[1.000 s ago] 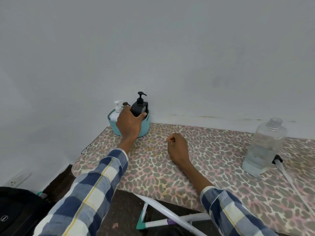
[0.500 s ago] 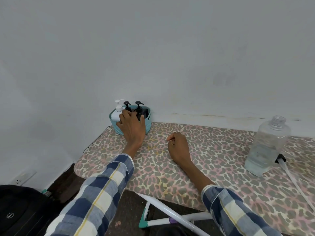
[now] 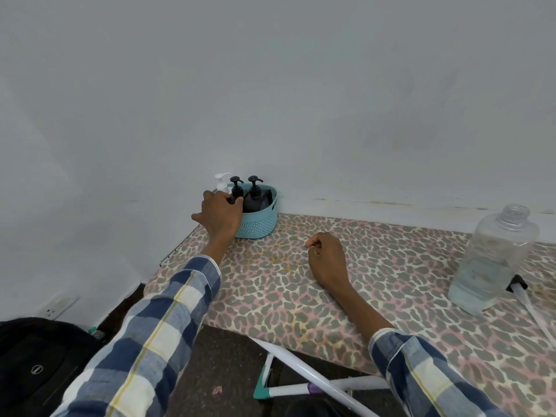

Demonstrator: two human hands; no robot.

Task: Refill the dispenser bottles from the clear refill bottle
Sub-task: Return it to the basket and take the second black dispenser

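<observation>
A teal basket (image 3: pixel 258 227) stands at the board's far left against the wall. It holds a white pump bottle (image 3: pixel 222 183) and two black pump bottles, the left one (image 3: pixel 236 188) and the right one (image 3: pixel 255 195). My left hand (image 3: pixel 221 216) lies over the basket's left rim, thumb spread to the left, fingertips against the left black bottle; it hides the white bottle's body. My right hand (image 3: pixel 326 258) rests on the board in a loose fist, holding nothing. The clear refill bottle (image 3: pixel 493 260) stands uncapped at the right, about a third full.
A black pump cap with a long white tube (image 3: pixel 525 299) lies beside the refill bottle. The leopard-print ironing board (image 3: pixel 301 302) has white legs below it. A black bag (image 3: pixel 39 365) sits on the floor at the left, near a wall socket (image 3: pixel 57 307).
My left hand lowered the right black bottle into the basket, let it go and slid left onto the other bottles. My right hand stayed where it was.
</observation>
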